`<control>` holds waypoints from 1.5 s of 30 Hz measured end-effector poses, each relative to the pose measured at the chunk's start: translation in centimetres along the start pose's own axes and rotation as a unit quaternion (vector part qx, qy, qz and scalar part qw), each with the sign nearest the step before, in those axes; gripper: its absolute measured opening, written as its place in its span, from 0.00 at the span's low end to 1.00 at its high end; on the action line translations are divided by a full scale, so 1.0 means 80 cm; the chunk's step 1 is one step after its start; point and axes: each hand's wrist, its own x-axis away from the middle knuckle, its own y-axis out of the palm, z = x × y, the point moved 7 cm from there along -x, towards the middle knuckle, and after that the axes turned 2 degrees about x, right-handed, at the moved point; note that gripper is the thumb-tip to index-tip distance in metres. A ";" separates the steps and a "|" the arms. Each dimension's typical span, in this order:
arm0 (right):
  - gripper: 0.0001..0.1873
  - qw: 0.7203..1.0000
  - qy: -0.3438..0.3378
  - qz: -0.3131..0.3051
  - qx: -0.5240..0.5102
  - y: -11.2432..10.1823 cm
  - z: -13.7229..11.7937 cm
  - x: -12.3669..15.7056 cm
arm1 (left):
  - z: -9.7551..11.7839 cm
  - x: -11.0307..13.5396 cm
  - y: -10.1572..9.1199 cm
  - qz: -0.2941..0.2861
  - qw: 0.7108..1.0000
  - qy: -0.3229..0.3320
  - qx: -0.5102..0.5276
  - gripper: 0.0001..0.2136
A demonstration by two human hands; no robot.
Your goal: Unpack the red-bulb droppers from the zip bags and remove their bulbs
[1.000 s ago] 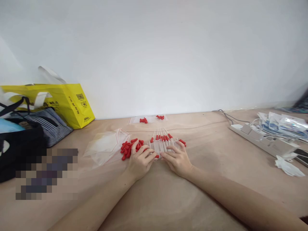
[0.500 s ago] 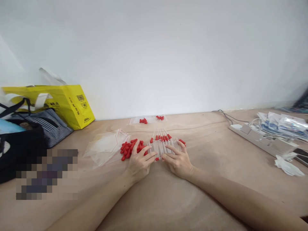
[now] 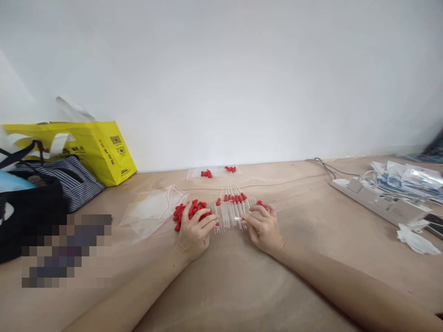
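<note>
A row of thin clear tubes (image 3: 231,211), several tipped with red caps, lies on the tan table (image 3: 224,286) in front of me. A heap of loose red caps (image 3: 189,210) sits just left of them. My left hand (image 3: 194,229) rests on the caps with fingers spread, its fingertips touching the left end of the tube row. My right hand (image 3: 263,227) lies at the right end of the row, fingers curled over the tubes and a red cap there.
Empty clear zip bags (image 3: 152,210) lie left of the caps. A filled bag (image 3: 212,172) rests near the wall. A yellow bag (image 3: 98,147) and striped bag (image 3: 67,180) stand far left. A power strip (image 3: 377,203) and packets (image 3: 408,180) sit right.
Both hands have moved apart from the middle of the tube row toward its two ends. The tubes now show between them.
</note>
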 end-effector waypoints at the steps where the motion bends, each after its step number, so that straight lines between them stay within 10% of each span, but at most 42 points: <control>1: 0.08 1.000 0.025 -0.002 0.009 0.001 0.005 -0.001 | -0.002 -0.001 -0.002 0.005 1.000 -0.008 -0.001 0.11; 16: 0.08 0.902 0.359 -0.214 -0.108 0.077 0.119 -0.027 | -0.020 -0.001 0.009 -0.002 0.998 -0.054 0.020 0.07; 30: 0.10 0.902 0.309 -0.217 -0.207 0.071 0.071 -0.042 | -0.014 -0.005 0.003 0.030 0.998 -0.054 0.031 0.06; 36: 0.11 0.824 0.207 -0.302 -0.433 0.086 -0.014 -0.034 | -0.016 -0.004 0.000 0.049 0.996 -0.058 0.037 0.07; 42: 0.10 0.914 0.297 -0.164 -0.223 0.063 0.106 -0.029 | -0.025 0.001 0.005 0.006 0.996 -0.087 0.011 0.06; 45: 0.12 0.914 0.345 -0.142 -0.161 0.052 0.174 -0.012 | -0.036 -0.009 0.012 -0.046 0.991 -0.123 -0.021 0.05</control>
